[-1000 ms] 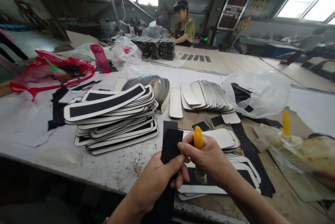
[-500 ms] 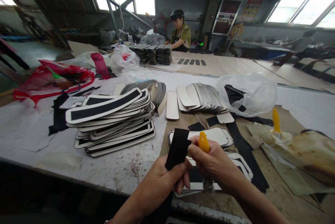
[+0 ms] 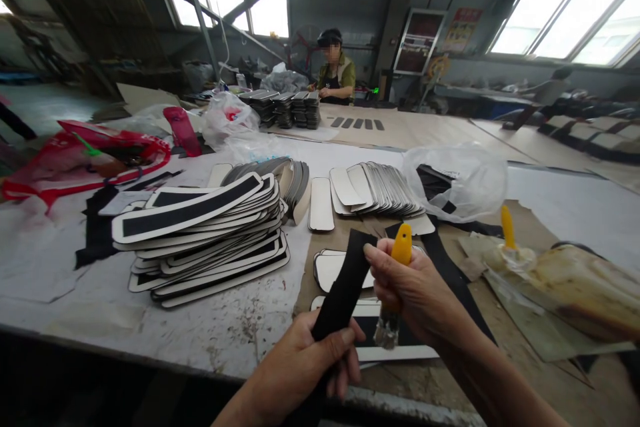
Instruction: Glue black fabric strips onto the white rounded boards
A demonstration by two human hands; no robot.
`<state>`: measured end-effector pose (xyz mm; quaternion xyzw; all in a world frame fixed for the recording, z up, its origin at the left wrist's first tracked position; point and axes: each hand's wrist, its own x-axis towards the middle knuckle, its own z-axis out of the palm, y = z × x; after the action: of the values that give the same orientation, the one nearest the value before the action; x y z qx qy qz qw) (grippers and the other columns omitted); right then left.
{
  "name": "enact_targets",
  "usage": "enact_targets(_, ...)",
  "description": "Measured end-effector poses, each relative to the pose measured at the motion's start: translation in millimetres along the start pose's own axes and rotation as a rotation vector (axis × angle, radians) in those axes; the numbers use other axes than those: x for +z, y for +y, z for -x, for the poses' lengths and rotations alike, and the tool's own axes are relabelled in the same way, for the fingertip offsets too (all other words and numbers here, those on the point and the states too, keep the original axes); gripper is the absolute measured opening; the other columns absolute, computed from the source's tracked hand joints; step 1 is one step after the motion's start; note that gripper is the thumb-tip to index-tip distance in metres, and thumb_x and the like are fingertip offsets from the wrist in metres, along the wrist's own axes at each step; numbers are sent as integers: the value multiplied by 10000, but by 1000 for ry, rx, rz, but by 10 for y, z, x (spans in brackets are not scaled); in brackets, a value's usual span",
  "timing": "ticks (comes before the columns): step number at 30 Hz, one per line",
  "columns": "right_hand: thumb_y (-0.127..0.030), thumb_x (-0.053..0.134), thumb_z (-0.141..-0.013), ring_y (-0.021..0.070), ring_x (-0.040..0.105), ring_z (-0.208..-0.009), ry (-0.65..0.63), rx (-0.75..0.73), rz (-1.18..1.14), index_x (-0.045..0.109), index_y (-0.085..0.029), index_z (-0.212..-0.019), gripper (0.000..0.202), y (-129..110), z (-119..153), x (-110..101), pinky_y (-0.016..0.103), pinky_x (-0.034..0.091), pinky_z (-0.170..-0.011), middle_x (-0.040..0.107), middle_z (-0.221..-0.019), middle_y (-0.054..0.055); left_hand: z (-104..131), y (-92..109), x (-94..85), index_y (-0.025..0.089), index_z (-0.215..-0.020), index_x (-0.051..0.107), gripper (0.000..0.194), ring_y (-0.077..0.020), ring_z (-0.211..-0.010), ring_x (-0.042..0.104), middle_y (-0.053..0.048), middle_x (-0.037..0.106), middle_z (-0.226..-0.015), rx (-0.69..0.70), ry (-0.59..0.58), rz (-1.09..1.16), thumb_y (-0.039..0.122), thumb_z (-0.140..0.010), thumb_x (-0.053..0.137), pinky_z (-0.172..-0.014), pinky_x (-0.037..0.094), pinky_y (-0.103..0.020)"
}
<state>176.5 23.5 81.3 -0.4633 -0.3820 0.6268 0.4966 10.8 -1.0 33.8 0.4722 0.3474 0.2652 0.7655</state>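
Observation:
A black strip (image 3: 345,280) runs up between my two hands. My left hand (image 3: 313,360) is closed around its lower part, thumb on top. My right hand (image 3: 413,287) pinches the strip's upper corner and also holds a yellow-handled brush (image 3: 401,245), its bristles pointing down. Beneath the hands lie white-bordered pieces with black centres (image 3: 410,350); my right hand and the brush partly cover them. Farther back are small white pieces (image 3: 327,270). On the left stands a tall, uneven stack of curved white-edged pieces with black middles (image 3: 200,234).
White pieces (image 3: 385,190) stand in a fanned row behind the hands, beside a clear plastic bag (image 3: 460,180). To the right, a second yellow-handled brush (image 3: 509,227) rests by a stained, plastic-covered container (image 3: 585,280). A red bag (image 3: 55,174) lies far left. Across the table is a person (image 3: 337,74).
My right hand has risen and moved slightly right with the strip's corner and brush, and the strip now looks more stretched out. The camera view has shifted a little.

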Motion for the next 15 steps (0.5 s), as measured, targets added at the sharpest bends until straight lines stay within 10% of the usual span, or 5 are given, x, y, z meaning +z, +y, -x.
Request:
enact_targets(9, -450, 670, -736, 49, 365, -439, 2, -21, 57, 428, -182, -709, 362, 125, 43, 9, 163, 299, -411, 389, -521, -79, 0, -47, 15, 125, -942, 537, 318, -69, -447, 501, -28, 603, -637, 12, -11, 19, 427, -843, 521, -427, 335, -170)
enact_targets(15, -373, 712, -708, 86, 496, -571, 203, -240, -37, 503, -201, -737, 273, -276, 28, -235, 215, 468, -544, 503, -668, -43, 98, -115, -76, 124, -946, 541, 290, -71, -445, 475, -20, 588, -613, -92, -93, 12, 392, -836, 528, -427, 323, -176)
